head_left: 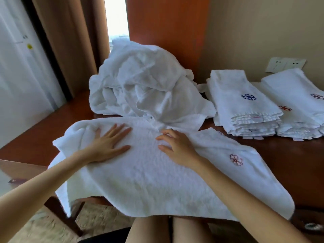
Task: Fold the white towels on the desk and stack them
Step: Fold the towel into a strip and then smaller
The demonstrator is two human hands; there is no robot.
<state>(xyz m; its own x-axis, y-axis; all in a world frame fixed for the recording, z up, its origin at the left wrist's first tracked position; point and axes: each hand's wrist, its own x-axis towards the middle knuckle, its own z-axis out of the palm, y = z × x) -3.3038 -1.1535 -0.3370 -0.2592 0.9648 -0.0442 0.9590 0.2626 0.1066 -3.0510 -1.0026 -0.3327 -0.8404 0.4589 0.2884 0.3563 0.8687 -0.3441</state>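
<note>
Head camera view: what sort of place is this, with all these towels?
Likely a hotel guest room: stacks of folded white towels with embroidered emblems, a heap of unfolded towels on a wooden desk, and long brown curtains beside the window.

One desk (289,163) carries the linen. Two hands are in view, a left hand (108,144) and a right hand (177,146). One spread towel (140,181) lies under them. Behind it is one heap (143,85) of unfolded white towels; how many it holds cannot be told. There are two piles of folded towels, the left stack (240,102) and the right stack (294,95), each with several layers too blurred to count. Four embroidered flowers show: one pink flower (236,159), one blue flower (248,97), one red flower (285,108) and one purplish flower (317,96). Two socket plates (277,64) are on the wall.
</note>
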